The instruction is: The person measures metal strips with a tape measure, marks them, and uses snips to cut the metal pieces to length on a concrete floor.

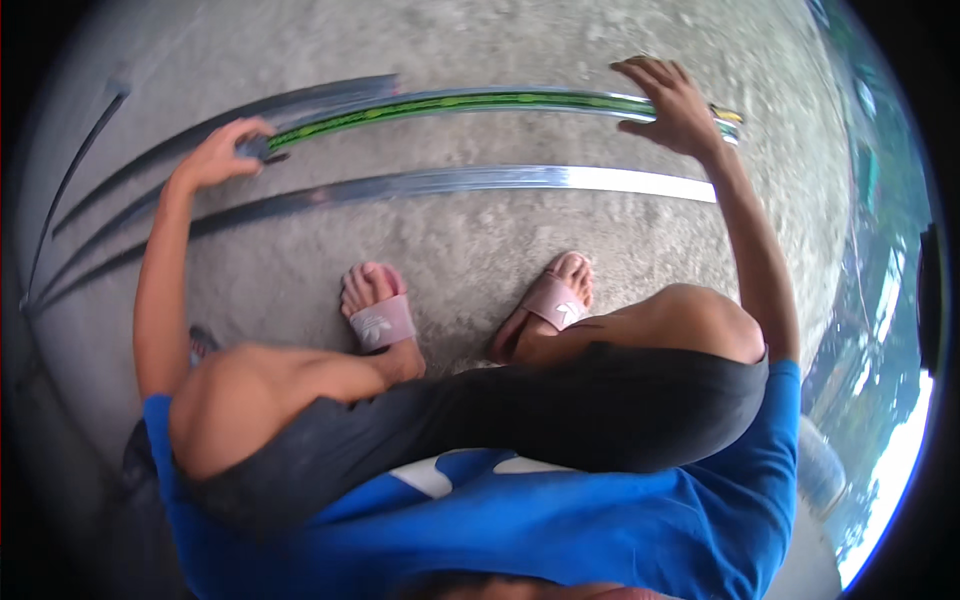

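Green measuring tape (450, 102) lies extended along a metal strip (365, 99), upper centre. Left hand (213, 157) grips its dark case (252, 148); right hand (682, 110) spread, contact unclear. Extension appears done, rewinding not.

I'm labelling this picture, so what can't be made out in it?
- Head view: fine markings on the green tape, too small and blurred.
- Head view: whether the right hand touches the tape; the hand itself covers the spot.
- Head view: part of the dark case, behind the left hand.
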Motion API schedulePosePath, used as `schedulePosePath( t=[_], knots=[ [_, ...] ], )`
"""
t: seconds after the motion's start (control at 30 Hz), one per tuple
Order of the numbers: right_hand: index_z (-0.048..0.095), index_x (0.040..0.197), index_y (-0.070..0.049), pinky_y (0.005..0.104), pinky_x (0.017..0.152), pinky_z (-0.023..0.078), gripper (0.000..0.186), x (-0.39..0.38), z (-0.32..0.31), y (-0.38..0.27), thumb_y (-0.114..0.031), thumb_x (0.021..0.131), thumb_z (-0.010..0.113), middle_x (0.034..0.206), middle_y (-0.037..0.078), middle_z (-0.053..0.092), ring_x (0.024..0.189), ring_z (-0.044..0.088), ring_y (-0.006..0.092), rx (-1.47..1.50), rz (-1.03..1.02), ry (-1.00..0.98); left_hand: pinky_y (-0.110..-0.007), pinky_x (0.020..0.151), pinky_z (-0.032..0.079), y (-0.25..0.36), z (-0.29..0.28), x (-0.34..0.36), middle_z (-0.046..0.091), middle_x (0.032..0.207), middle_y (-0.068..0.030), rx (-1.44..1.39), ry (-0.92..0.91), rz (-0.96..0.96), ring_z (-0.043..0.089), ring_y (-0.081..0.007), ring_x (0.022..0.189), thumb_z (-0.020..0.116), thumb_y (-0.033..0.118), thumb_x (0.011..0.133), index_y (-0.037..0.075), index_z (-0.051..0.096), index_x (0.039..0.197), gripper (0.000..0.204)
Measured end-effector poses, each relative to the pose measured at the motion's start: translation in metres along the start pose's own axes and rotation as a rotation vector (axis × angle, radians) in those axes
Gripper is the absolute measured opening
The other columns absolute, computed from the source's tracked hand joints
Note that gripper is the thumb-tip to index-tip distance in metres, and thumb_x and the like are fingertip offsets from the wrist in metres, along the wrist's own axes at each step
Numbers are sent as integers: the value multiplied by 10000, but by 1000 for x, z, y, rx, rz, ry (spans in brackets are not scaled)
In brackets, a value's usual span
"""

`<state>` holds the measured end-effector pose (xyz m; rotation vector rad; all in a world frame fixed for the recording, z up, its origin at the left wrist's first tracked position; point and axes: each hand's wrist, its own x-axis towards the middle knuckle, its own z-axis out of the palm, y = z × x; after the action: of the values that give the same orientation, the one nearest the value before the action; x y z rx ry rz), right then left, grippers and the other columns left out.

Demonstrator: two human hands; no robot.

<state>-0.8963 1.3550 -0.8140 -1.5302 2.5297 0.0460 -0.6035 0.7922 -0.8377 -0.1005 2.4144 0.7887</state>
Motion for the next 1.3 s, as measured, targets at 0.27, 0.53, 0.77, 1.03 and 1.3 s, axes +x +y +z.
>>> schedulePosePath(
  t=[0.27,0.53,0.77,1.03,1.3],
  knots=[
    [598,1250,-137,445,1032,456,546,128,37,-140,-252,762,814,1132,93,692,1092,653,275,-18,-195,-202,-405,958,466,-34,2,-4,654,1228,-113,-64,85,110,593,-281,1142,782,244,724,109,634,1284,594],
    [569,1235,-143,436,968,467,526,123,27,-153,-175,763,798,1077,64,695,1029,665,271,-45,-167,-174,-433,957,503,-132,-17,-57,608,1226,-123,15,52,-134,583,-309,1144,777,190,739,190,627,1315,595],
    [476,1389,-164,496,1040,404,740,128,33,-159,-203,744,836,1301,68,602,1259,530,271,-174,37,-293,-434,889,516,-237,-88,-125,606,1228,-173,-53,-32,-153,602,-322,1118,809,229,735,154,614,1303,605],
    [358,1524,-182,531,1089,375,879,140,-85,-258,-438,798,781,1473,142,455,1371,421,374,-103,298,-143,-435,959,494,-259,-118,-165,627,1185,-164,-80,47,-82,586,-347,1157,804,285,704,182,630,1304,633],
    [486,1356,-9,522,1078,368,639,132,-181,-393,-261,840,765,1313,243,540,1274,472,429,139,364,-390,-472,979,485,-303,-141,-156,551,1301,-146,-128,-43,-35,527,-340,1253,806,437,714,203,627,1311,666]
  ],
)
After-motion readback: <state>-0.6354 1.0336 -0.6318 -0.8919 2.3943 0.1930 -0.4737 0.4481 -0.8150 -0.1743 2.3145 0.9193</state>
